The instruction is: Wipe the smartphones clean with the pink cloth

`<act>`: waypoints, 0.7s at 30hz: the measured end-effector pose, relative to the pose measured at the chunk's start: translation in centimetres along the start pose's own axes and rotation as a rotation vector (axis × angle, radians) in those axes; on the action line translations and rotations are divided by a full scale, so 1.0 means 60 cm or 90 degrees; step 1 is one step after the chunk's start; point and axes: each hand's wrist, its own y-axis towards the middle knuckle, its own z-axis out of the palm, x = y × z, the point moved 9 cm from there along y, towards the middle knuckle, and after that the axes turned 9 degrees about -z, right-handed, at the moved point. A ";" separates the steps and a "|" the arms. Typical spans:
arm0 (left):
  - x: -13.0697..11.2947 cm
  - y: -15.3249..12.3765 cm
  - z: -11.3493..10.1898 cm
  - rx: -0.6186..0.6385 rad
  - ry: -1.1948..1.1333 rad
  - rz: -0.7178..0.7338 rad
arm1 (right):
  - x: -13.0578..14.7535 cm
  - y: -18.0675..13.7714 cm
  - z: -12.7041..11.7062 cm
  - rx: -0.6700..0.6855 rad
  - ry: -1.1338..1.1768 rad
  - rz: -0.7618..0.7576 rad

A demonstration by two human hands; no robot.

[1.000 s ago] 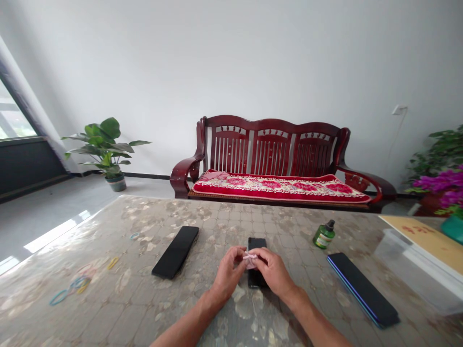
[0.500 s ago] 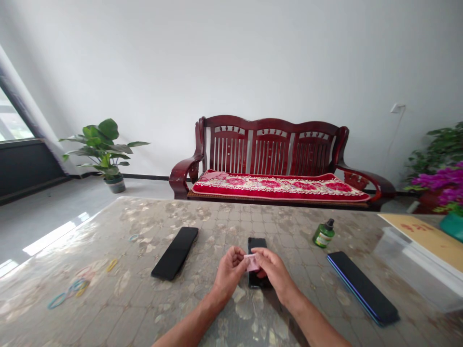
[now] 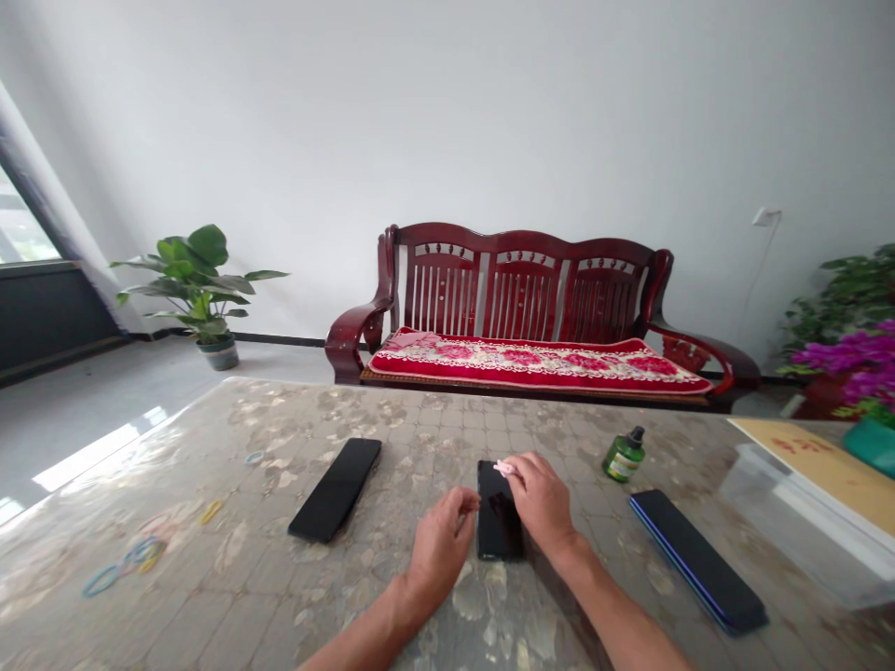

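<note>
Glass, black and glossy, faces up on the slim rectangular middle phone (image 3: 498, 527). It lies flat on the shiny, marble-patterned table (image 3: 280, 596) at lower centre of the frame. The right hand (image 3: 542, 499) has its fingers bunched together, pinching a small, soft pink cloth (image 3: 503, 468) against the phone's far end. The left hand (image 3: 439, 548) is loosely curled, its fingertips (image 3: 470, 508) touching the phone's left edge; whether they grip it cannot be told. The phone's long axis runs from bottom to top of the frame. A left phone (image 3: 336, 475) and a right phone (image 3: 695, 559), both dark slabs, flank it. A round green bottle (image 3: 624, 455) stands at centre right.
</note>
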 end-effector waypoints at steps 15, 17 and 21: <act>-0.032 -0.053 0.051 0.195 0.338 0.150 | 0.049 -0.072 0.033 0.188 -0.291 -0.218; -0.037 -0.054 0.054 0.208 0.344 0.162 | 0.049 -0.080 0.035 0.182 -0.280 -0.230; -0.042 -0.053 0.058 0.207 0.342 0.204 | 0.033 -0.063 0.052 0.185 -0.294 -0.235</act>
